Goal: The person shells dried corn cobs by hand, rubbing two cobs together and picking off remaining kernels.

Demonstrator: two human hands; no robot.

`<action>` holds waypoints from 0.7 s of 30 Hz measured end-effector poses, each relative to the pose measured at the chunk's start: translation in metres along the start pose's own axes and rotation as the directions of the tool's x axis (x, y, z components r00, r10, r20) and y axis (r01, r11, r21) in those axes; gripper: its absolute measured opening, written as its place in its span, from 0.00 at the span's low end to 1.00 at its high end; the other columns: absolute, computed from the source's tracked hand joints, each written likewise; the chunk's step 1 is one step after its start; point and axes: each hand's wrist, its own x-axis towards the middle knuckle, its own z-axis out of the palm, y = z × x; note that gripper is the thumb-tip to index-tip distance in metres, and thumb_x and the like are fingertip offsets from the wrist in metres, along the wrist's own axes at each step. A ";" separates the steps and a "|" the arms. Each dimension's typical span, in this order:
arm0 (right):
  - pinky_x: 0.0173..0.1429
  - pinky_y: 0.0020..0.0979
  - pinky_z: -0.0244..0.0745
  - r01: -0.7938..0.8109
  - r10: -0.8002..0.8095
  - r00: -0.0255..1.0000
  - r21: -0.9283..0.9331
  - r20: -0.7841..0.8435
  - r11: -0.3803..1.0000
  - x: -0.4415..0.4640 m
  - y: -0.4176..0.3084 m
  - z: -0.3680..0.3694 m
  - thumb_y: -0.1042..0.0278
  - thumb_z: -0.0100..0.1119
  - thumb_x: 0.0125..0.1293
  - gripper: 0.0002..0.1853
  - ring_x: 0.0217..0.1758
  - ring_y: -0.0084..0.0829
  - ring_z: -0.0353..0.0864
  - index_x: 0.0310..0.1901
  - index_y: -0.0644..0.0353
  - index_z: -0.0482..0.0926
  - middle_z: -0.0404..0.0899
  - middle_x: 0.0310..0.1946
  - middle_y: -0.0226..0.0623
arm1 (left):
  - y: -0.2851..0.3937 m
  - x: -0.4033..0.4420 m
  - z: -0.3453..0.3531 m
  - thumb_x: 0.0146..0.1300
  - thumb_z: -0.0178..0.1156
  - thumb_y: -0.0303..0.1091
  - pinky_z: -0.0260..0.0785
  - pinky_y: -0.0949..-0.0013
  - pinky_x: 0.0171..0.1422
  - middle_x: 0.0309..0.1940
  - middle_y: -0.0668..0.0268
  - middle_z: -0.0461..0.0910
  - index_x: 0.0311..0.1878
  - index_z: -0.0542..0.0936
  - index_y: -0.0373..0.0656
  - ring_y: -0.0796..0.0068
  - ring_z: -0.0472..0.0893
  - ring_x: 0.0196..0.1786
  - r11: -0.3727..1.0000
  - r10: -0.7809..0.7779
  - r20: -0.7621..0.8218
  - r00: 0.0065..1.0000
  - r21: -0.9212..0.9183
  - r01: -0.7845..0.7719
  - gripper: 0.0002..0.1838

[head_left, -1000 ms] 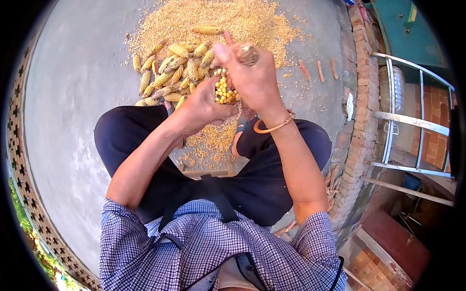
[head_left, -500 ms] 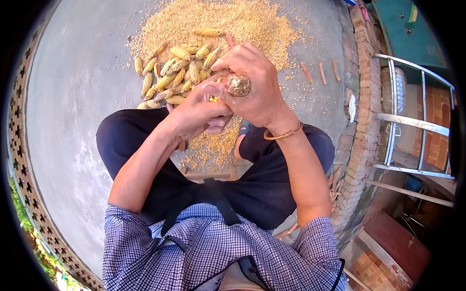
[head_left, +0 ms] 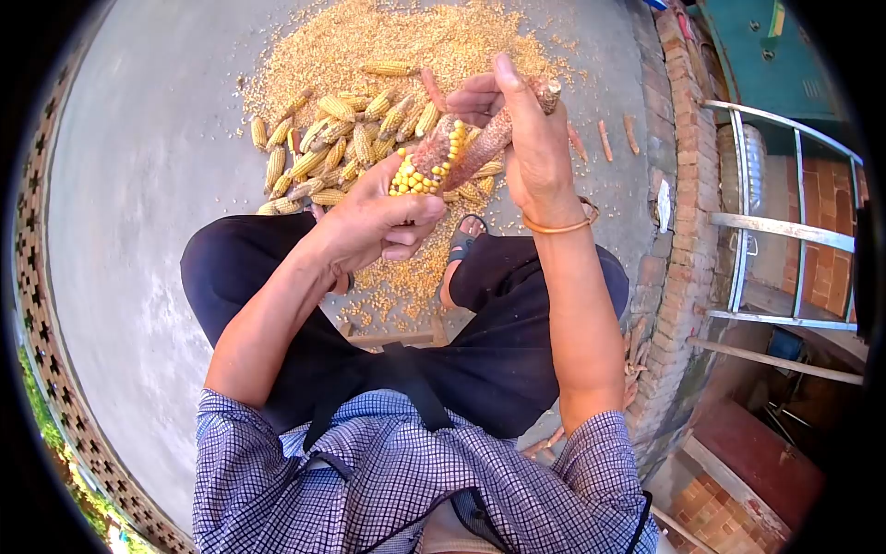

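In my left hand [head_left: 374, 217] is a partly shelled ear of corn [head_left: 426, 175], with yellow kernels on its near side and a bare reddish patch toward its top. My right hand [head_left: 538, 157] has a bare reddish corn cob [head_left: 491, 140] lying across its palm, thumb raised and fingers behind it. The cob slants down against the ear's right side. Just beyond my hands lies a pile of unshelled corn ears [head_left: 337, 138].
Loose kernels [head_left: 397, 35] spread over the concrete floor [head_left: 138, 231] behind the pile and between my feet. Several bare cobs [head_left: 604, 140] lie to the right, near a low brick edge [head_left: 690, 185]. A metal rail frame [head_left: 784, 226] stands beyond it.
My hands were pressed together, with the cob seen end-on. Now my right hand has opened up and turned, the cob lies slanted, and the ear's kernels show.
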 end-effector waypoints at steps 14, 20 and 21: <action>0.70 0.54 0.62 0.670 -0.477 0.741 -0.575 0.473 0.470 -0.013 0.019 0.014 0.57 0.73 0.53 0.17 0.27 0.37 0.75 0.22 0.57 0.75 0.72 0.21 0.34 | 0.004 -0.010 -0.010 0.62 0.62 0.27 0.57 0.80 0.17 0.21 0.73 0.67 0.52 0.66 0.41 0.87 0.62 0.15 0.990 -0.116 0.065 0.991 0.090 0.110 0.19; 0.36 0.31 0.77 0.562 -0.410 0.806 -0.769 0.427 0.304 -0.017 0.020 0.025 0.62 0.71 0.57 0.13 0.25 0.33 0.81 0.24 0.62 0.80 0.80 0.23 0.41 | -0.009 -0.006 0.002 0.61 0.61 0.24 0.53 0.80 0.18 0.17 0.75 0.65 0.58 0.63 0.31 0.88 0.63 0.16 0.899 -0.031 -0.164 0.986 0.427 0.100 0.24; 0.35 0.30 0.77 0.504 -0.363 0.848 -0.798 0.386 0.331 -0.017 0.019 0.025 0.60 0.70 0.59 0.14 0.25 0.32 0.82 0.25 0.62 0.81 0.81 0.24 0.42 | -0.010 -0.005 0.003 0.61 0.61 0.25 0.53 0.80 0.18 0.17 0.75 0.65 0.59 0.62 0.31 0.88 0.63 0.16 0.897 -0.033 -0.190 0.981 0.427 0.113 0.26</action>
